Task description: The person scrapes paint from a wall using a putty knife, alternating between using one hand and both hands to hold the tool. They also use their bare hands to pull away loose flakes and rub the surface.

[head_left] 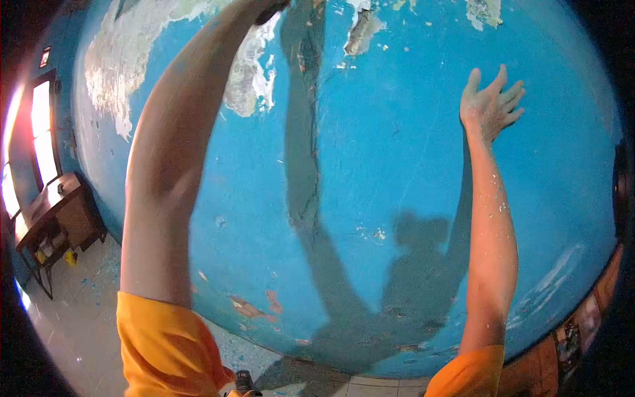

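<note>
Both arms, in orange sleeves, are raised toward a blue wall (397, 165) with peeling paint. My right hand (491, 106) is spread against or just in front of the wall at the upper right, with nothing in it. At the top edge, left of centre, my left arm ends at a dark shape (270, 13); the fingers are out of frame or hidden, so its grip cannot be made out. Bare pale patches (251, 79) show in the paint beside the left forearm. White flecks dot the right forearm.
A wooden desk (79, 215) stands at the left by a bright window (43, 132). Paint debris lies on the tiled floor (79, 331). Shadows of the arms and head fall on the wall. Brown and patterned items (569, 344) are at the lower right.
</note>
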A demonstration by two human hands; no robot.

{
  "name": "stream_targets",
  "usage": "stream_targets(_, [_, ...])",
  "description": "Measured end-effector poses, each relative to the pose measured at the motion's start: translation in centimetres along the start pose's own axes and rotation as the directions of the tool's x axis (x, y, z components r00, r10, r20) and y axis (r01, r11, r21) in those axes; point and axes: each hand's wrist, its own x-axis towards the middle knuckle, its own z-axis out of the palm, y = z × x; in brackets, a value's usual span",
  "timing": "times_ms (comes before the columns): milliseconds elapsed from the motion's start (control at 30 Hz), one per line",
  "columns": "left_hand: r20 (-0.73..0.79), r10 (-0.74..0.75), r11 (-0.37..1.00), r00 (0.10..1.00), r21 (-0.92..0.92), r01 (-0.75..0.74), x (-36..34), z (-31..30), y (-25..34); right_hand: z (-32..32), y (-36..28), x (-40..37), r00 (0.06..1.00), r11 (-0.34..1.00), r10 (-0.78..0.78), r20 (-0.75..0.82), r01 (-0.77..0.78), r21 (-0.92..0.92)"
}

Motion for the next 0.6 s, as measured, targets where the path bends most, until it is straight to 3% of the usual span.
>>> stream_targets(33, [0.047,0.047,0.99,0.998,0.13,-0.053,-3.3,-0.3,0.0,0.2,-0.4,0.1,1.0,1.0,-0.007,-0.026,0.007,0.003])
stream_targets(100, [-0.061,0.38,0.78,0.923,0.557,-0.285,-1.2,2.2,-8.7,0.0,-0.5,0.0,1.0,1.0,0.014,0.013,-0.014,0.002])
stream_targets(133, [-0.076,0.375,0.775,0.924,0.573,-0.267,-0.1,1.0,-8.6,0.1,-0.5,0.3,0.999,0.999,0.038,0.027,-0.037,-0.029])
stream_targets(200, [-0.081,0.182,0.929,0.98,0.34,-0.144,1.4,1.5,-7.1,0.7,0.0,0.3,1.0,1.0,0.017,0.008,-0.017,-0.024])
stream_targets(233, [-0.084,0.173,0.933,0.981,0.335,-0.136,1.1,1.8,-5.9,0.8,0.0,0.3,1.0,0.999,0.0,-0.006,-0.001,-0.044])
stream_targets(300, [-0.317,0.085,0.988,0.945,0.149,-0.039,-0.5,1.9,-2.0,1.1,-0.4,0.7,1.0,0.999,-0.003,-0.024,0.002,-0.041])
stream_targets(333, [-0.381,0.173,0.974,0.908,0.202,-0.101,0.7,2.2,-2.8,1.0,0.0,0.1,1.0,0.999,-0.003,-0.014,0.003,-0.043])
stream_targets(367, [-0.368,0.166,0.977,0.915,0.184,-0.103,0.2,2.6,-3.9,0.9,-0.1,0.1,1.0,0.998,-0.012,-0.006,0.011,-0.064])
stream_targets(533, [-0.002,0.391,0.794,0.92,0.507,-0.336,-4.6,-0.1,-9.6,1.0,-0.1,-0.3,0.999,1.0,0.007,-0.041,-0.009,-0.029])
stream_targets(567, [-0.017,0.399,0.789,0.917,0.517,-0.333,-3.3,-0.8,-8.7,1.2,-0.5,0.0,0.998,1.0,0.011,-0.058,-0.012,-0.016])
stream_targets(600, [-0.081,0.202,0.93,0.976,0.329,-0.165,-2.2,-1.4,-5.7,0.9,-0.4,-0.1,0.999,0.999,0.02,-0.032,-0.021,-0.031])
